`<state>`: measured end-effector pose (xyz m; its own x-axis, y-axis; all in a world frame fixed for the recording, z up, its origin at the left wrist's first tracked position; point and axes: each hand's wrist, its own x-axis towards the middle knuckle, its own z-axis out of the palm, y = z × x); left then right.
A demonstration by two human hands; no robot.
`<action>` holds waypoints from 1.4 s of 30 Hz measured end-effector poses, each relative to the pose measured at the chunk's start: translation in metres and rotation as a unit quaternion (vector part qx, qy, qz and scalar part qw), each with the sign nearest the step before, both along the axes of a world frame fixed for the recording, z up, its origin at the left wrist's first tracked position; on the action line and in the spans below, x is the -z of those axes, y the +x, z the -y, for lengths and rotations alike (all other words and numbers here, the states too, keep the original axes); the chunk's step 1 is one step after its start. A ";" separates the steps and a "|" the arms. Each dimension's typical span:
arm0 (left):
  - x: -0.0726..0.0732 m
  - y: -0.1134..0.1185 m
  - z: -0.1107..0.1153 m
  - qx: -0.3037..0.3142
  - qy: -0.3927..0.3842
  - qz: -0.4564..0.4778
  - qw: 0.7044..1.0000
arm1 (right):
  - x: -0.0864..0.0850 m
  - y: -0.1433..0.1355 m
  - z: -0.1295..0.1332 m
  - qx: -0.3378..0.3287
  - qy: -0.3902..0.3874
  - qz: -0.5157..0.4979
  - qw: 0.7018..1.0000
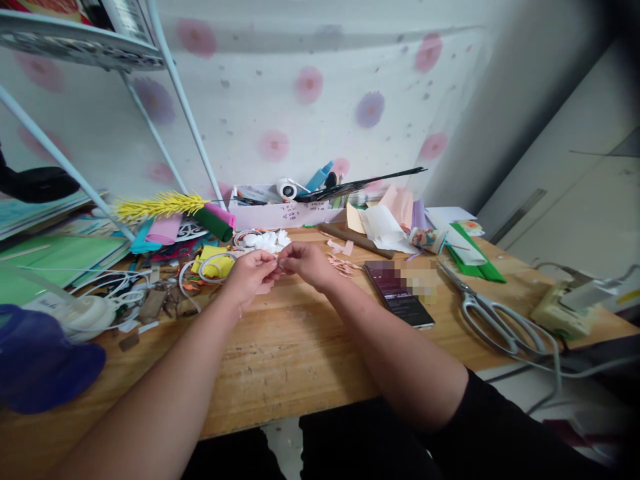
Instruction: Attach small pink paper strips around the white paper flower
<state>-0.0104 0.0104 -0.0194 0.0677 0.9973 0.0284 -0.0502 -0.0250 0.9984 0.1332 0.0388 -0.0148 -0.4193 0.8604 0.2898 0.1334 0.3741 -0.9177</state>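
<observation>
Above the middle of the wooden table, my left hand [253,275] and my right hand [306,265] meet fingertip to fingertip. Both are closed in a pinch around something tiny and pale that I cannot make out. A small pale pink piece [263,288] shows just under my left fingers; whether it is held or lies on the table is unclear. Right behind the hands sits a heap of white petal-like pieces [267,241]. Thin peach-coloured twisted strips [344,265] lie beside my right hand, with short peach paper pieces [341,247] behind them.
A phone [400,293] and large scissors [487,310] lie to the right, near a power strip [563,310]. Yellow paper [214,262], cables [123,290] and a blue-purple object [45,360] crowd the left. At the back stand a white box [280,216] and crepe paper [383,223].
</observation>
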 end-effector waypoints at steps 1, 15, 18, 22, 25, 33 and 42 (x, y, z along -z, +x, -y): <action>0.000 0.000 -0.001 -0.005 0.003 0.005 1.000 | 0.000 0.000 0.000 -0.016 -0.012 -0.012 1.000; -0.005 0.002 0.004 0.027 -0.028 0.058 0.998 | 0.000 -0.005 0.002 0.072 0.017 -0.021 0.997; -0.006 0.004 0.004 0.015 -0.016 0.059 0.998 | -0.001 -0.008 0.003 0.069 0.012 -0.056 0.996; -0.006 0.004 0.003 -0.005 0.027 0.078 0.997 | -0.001 -0.010 0.006 0.047 0.049 -0.068 0.995; -0.006 0.004 0.002 -0.007 0.043 0.112 0.993 | 0.000 -0.012 0.007 0.050 0.090 -0.065 0.993; -0.005 0.006 0.003 0.005 0.034 0.127 0.991 | 0.001 -0.016 0.008 0.097 0.089 -0.079 0.988; -0.004 0.006 0.003 0.031 0.031 0.160 0.986 | -0.002 -0.017 0.011 0.113 0.135 -0.099 0.979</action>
